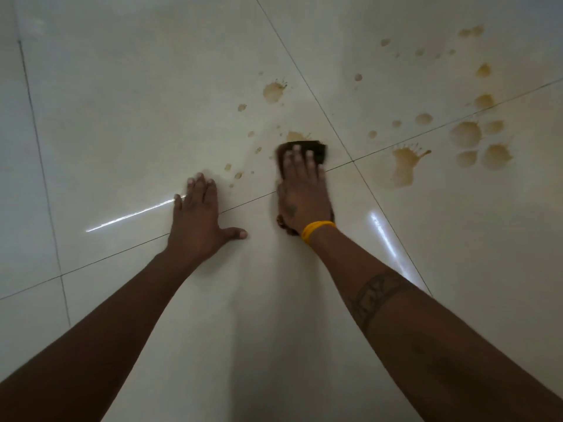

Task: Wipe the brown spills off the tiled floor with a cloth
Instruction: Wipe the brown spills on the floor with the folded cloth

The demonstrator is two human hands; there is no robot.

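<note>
Cloth (pixel 307 149) dark, flattened under right hand (pixel 303 190), beside brown spills (pixel 405 169).

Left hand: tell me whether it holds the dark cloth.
No; the left hand presses flat on the pale tiled floor, the dark cloth under the right hand.

— What colours are down there?
— Cream glossy tiles (pixel 137 102) with thin dark grout lines, tan-brown spills (pixel 405 169), my dark cloth (pixel 316 149), my yellow wristband (pixel 316 229).
</note>
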